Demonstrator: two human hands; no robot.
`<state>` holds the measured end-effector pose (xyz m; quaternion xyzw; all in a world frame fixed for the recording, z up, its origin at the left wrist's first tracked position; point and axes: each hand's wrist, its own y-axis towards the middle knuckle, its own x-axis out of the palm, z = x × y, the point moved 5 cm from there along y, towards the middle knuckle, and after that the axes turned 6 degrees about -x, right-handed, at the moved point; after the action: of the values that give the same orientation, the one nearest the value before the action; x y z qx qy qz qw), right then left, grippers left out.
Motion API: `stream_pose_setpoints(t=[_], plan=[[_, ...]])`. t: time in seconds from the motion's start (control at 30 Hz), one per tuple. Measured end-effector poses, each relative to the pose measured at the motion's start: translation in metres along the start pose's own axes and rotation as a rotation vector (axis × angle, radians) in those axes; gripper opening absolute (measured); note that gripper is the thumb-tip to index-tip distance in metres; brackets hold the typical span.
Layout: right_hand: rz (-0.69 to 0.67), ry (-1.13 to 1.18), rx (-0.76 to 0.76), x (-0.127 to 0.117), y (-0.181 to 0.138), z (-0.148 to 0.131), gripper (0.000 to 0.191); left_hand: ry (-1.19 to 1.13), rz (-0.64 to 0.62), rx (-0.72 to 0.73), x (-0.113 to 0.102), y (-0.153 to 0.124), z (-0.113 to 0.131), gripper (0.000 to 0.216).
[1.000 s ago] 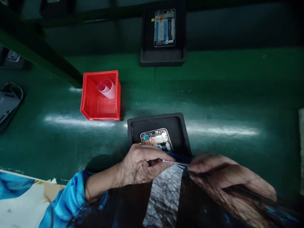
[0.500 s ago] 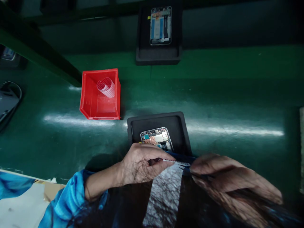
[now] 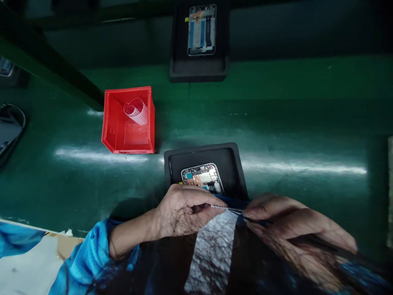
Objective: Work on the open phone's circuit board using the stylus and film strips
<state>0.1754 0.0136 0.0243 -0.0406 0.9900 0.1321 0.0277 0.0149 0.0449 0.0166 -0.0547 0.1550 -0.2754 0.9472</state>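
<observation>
Pinching a thin white strip (image 3: 218, 207) edge-on between thumb and fingers, the left hand (image 3: 184, 213) sits at the lower middle of the frame, nearly closed. To its right, the right hand (image 3: 288, 217) has its fingers closed around a slim dark tool (image 3: 260, 222), whose narrow tips point left to the strip's free end; whether they touch it I cannot tell. Just above the left hand, and partly covered by it, a phone (image 3: 202, 176) with bare circuitry lies in a black tray (image 3: 230, 168) on the green worktop (image 3: 291, 131). At left of centre stands a red bin (image 3: 113, 123) with a rolled perforated sheet (image 3: 139, 114) inside. At the top middle, a second black tray (image 3: 198, 73) carries another uncovered phone (image 3: 202, 32). A blue sleeve (image 3: 82, 254) fills part of the lower left.
</observation>
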Motion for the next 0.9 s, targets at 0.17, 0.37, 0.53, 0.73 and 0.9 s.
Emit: stream_pose_setpoints(t=[0.17, 0.37, 0.53, 0.73, 0.9], plan=[[0.105, 0.021, 0.102, -0.002, 0.001, 0.0, 0.018, 0.02, -0.023, 0.011, 0.001, 0.0, 0.001, 0.016], [0.206, -0.115, 0.255, 0.003, 0.032, 0.013, 0.025, 0.066, -0.063, 0.064, 0.005, -0.005, 0.001, 0.018], [0.143, -0.152, 0.258, 0.021, 0.056, 0.039, 0.019, 0.137, -0.061, 0.081, 0.008, -0.008, -0.004, 0.017], [0.158, -0.213, 0.246, 0.021, 0.049, 0.043, 0.017, 0.165, -0.068, 0.078, 0.007, -0.006, -0.006, 0.015], [0.146, -0.229, 0.227, 0.021, 0.049, 0.038, 0.017, 0.167, -0.076, 0.076, 0.008, -0.006, -0.006, 0.014]])
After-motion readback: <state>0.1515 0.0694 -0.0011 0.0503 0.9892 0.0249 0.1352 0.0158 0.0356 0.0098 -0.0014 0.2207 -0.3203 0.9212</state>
